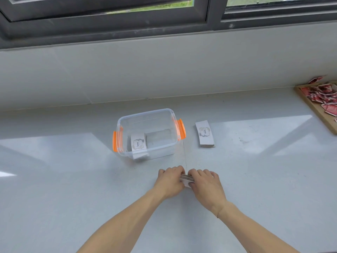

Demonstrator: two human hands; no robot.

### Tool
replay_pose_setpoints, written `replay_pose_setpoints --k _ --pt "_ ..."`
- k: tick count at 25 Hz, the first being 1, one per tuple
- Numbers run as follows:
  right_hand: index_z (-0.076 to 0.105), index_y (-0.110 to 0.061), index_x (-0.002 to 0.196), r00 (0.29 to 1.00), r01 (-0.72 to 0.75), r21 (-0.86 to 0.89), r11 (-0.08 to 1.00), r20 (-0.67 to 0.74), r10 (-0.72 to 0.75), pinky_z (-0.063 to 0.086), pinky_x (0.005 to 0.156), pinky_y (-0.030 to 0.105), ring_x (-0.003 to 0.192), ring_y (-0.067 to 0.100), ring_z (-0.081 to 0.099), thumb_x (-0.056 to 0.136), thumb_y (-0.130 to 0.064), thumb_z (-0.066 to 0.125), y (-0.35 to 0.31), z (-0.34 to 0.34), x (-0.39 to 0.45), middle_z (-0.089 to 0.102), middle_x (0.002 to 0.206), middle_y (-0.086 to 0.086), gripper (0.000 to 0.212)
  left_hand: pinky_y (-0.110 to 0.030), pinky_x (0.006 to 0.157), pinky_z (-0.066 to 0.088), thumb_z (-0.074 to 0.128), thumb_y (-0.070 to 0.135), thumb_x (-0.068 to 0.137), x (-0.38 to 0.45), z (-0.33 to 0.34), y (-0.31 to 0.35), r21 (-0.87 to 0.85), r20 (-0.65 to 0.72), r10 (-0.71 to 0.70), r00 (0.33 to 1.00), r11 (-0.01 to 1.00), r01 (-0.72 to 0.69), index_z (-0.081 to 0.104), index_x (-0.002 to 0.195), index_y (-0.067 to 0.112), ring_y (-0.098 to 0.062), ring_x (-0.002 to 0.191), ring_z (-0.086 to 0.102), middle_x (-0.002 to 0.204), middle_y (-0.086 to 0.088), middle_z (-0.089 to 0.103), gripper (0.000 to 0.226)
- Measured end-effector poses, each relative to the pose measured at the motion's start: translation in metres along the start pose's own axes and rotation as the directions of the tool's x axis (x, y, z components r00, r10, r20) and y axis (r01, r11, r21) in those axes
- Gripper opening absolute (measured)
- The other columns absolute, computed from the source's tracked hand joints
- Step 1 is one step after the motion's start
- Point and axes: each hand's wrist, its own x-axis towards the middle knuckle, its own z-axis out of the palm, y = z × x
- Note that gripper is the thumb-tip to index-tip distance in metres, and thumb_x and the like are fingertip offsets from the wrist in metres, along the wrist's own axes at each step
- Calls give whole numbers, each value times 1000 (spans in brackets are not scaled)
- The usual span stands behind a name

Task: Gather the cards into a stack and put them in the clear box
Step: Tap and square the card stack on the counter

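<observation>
A small stack of white cards [187, 178] stands on edge on the counter, squeezed between my left hand [170, 181] and my right hand [205, 183]; most of it is hidden by my fingers. Behind my hands stands the clear box [160, 152] with orange latches, lid off. Inside it, at the left, lies a stack of white cards [138, 144] printed "love". Another stack of the same cards [204, 134] lies flat on the counter to the right of the box.
A wooden tray [317, 114] holding several red and white packets sits at the far right edge of the grey counter [73, 179]. A wall and dark window frame rise behind the box.
</observation>
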Motion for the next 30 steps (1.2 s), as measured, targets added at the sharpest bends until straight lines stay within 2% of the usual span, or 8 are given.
replay_pose_setpoints --k 2,4,8,12,17,20,22,30 --pt "47 -30 104 995 -95 194 976 11 95 41 70 35 86 20 56 90 -34 53 8 -14 5 61 91 -9 16 -38 87 40 54 19 78 12 -10 6 -203 -2 -53 999 978 52 50 108 25 -23 98 58 103 1 64 31" --pt "52 -29 99 966 -253 481 839 83 244 41 59 32 78 19 61 87 -35 60 17 -25 12 66 88 -7 16 -32 74 48 60 20 79 18 -15 13 -506 17 -149 989 852 137 49 114 28 -20 87 60 104 0 63 38" --pt "58 -23 98 877 -359 828 430 143 458 50 72 34 84 20 65 85 -25 69 35 -40 27 69 93 2 17 -26 66 45 67 30 81 33 -21 30 -705 164 -218 962 656 269 47 120 27 -14 81 61 101 2 63 44" --pt "59 -19 102 835 -333 923 194 193 515 53 78 44 92 26 68 86 -21 68 46 -50 50 71 99 7 18 -27 69 48 65 23 83 57 -25 49 -805 237 -190 953 510 302 56 106 22 -10 73 67 91 2 69 24" --pt "65 -16 105 825 -351 881 317 131 549 51 91 41 100 21 64 86 -24 67 64 -61 85 70 103 2 21 -26 63 49 62 21 86 88 -25 67 -879 148 -305 941 395 266 58 98 24 -12 67 61 84 1 64 13" --pt "69 -26 95 852 -358 811 463 80 517 50 79 34 94 19 63 85 -19 61 73 -67 108 70 95 -6 15 -29 66 47 59 20 87 109 -22 76 -889 71 -409 910 388 243 58 105 19 -18 74 59 90 -2 64 19" --pt "70 -27 98 847 -364 779 510 49 530 46 71 30 91 19 63 85 -18 59 78 -68 122 70 93 -8 19 -28 68 46 58 21 88 122 -21 85 -881 16 -455 890 415 228 56 105 20 -17 79 59 94 -1 64 17" --pt "67 -24 109 777 -422 739 525 -4 630 49 71 34 96 22 61 84 -27 60 81 -59 156 68 95 -7 26 -26 72 41 59 24 87 166 -27 90 -741 -135 -537 833 612 275 63 107 10 -17 78 53 114 -7 57 25"
